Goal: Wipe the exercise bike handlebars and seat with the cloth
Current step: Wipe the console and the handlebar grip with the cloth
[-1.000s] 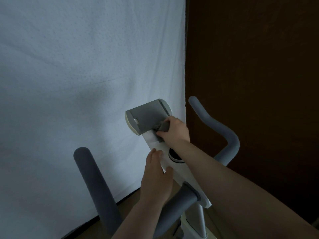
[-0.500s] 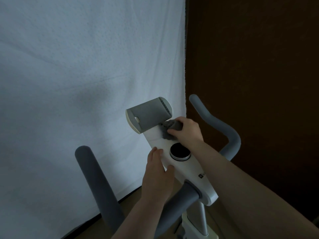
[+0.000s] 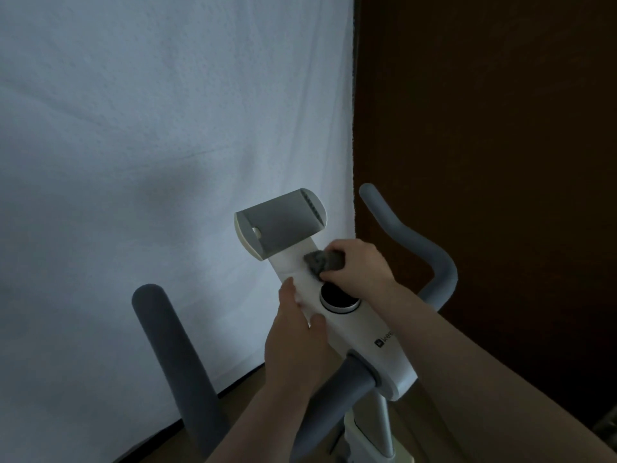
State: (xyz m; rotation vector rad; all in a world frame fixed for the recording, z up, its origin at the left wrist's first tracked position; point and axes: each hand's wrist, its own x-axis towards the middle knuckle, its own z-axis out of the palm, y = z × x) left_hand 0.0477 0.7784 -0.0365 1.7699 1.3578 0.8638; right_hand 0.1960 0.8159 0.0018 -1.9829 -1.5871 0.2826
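The exercise bike's white console (image 3: 384, 359) rises at centre, topped by a grey device holder (image 3: 280, 222). My right hand (image 3: 360, 265) is shut on a bunched dark grey cloth (image 3: 322, 260) and presses it on the console just above the round black knob (image 3: 339, 297). My left hand (image 3: 297, 342) grips the console's left edge below the knob. The grey padded left handlebar (image 3: 173, 359) sticks up at lower left. Behind my right wrist curves the right handlebar (image 3: 414, 242). The seat is out of view.
A white sheet (image 3: 150, 162) hangs close behind the bike on the left. A dark brown wall or door (image 3: 484, 128) fills the right side. Wooden floor (image 3: 247, 382) shows below the sheet, and the bike's white post (image 3: 380, 429) runs down at the bottom.
My right hand has slid the cloth rightward and slightly down the console, from under the holder toward the knob. The knob, first hidden by the wrist, now shows. My left hand has kept its grip.
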